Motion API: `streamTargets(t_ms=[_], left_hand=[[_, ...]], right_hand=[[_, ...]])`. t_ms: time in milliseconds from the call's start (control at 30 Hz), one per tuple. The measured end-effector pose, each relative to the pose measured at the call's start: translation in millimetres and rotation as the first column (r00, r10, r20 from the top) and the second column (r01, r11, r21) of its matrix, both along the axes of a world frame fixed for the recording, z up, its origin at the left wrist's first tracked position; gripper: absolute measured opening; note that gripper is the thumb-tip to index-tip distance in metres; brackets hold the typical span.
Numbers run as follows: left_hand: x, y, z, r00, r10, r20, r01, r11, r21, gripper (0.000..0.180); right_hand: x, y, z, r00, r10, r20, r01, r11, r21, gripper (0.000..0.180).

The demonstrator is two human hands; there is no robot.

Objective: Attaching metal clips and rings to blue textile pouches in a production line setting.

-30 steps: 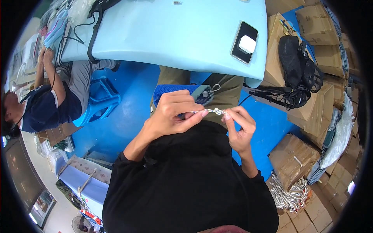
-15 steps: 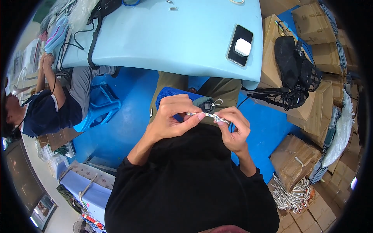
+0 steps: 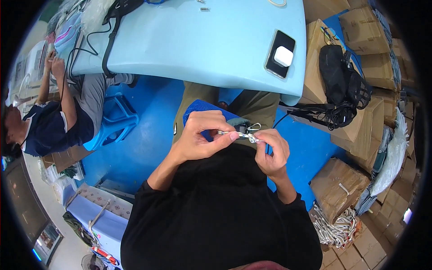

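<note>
Between my two hands runs a short length of pale cord (image 3: 242,134) with a knot near its right end. My left hand (image 3: 206,135) is closed, pinching the cord between thumb and fingers. My right hand (image 3: 272,150) is closed on the cord just at the knot. Behind them, on my lap, rests a blue mesh pouch (image 3: 195,107) with a dark grey-green end and a black buckle. A silver carabiner (image 3: 254,127) sticks out from that end, just above my right fingertips.
Ahead is a light-blue table (image 3: 193,49) bearing a phone (image 3: 274,67) with a white case (image 3: 283,56) on it. A co-worker (image 3: 67,112) sits at the left by a blue stool (image 3: 114,119). Cardboard boxes (image 3: 337,180), a black bag (image 3: 335,72) and bundled white cords (image 3: 335,227) line the right.
Both hands keep their pinch on the cord. The knot now looks more compact and stands clearer of my right fingertips. The co-worker's hands have shifted slightly.
</note>
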State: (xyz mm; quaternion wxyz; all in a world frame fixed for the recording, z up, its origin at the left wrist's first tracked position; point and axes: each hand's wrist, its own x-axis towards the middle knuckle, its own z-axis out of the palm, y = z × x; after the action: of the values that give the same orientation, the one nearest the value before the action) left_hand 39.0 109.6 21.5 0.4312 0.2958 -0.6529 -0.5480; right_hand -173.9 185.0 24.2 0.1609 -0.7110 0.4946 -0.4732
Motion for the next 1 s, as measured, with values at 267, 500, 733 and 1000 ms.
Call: streamTargets(t_ms=[267, 500, 733, 1000], left_hand=[[12.2, -6.7, 9.4, 1.0, 0.014, 0.0, -0.014, 0.995, -0.099, 0.004], [27.2, -10.2, 13.8, 0.998, 0.002, 0.065, 0.008, 0.988, -0.154, 0.005], [22.8, -12.2, 15.8, 0.989, -0.042, 0.143, 0.059, 0.992, -0.111, 0.006], [5.9, -12.5, 19.1, 0.963, -0.126, 0.239, 0.178, 0.962, -0.209, 0.011]], right_hand=[[-4.1, -0.3, 4.4, 0.997, 0.063, -0.041, -0.06, 0.995, 0.074, 0.025], [-4.7, -4.5, 20.0, 0.969, 0.152, -0.195, -0.15, 0.988, 0.023, 0.027], [5.7, 2.5, 5.2, 0.993, 0.091, -0.076, -0.083, 0.991, 0.103, 0.023], [2.2, -3.4, 11.8, 0.719, 0.173, 0.674, -0.539, 0.75, 0.382, 0.018]])
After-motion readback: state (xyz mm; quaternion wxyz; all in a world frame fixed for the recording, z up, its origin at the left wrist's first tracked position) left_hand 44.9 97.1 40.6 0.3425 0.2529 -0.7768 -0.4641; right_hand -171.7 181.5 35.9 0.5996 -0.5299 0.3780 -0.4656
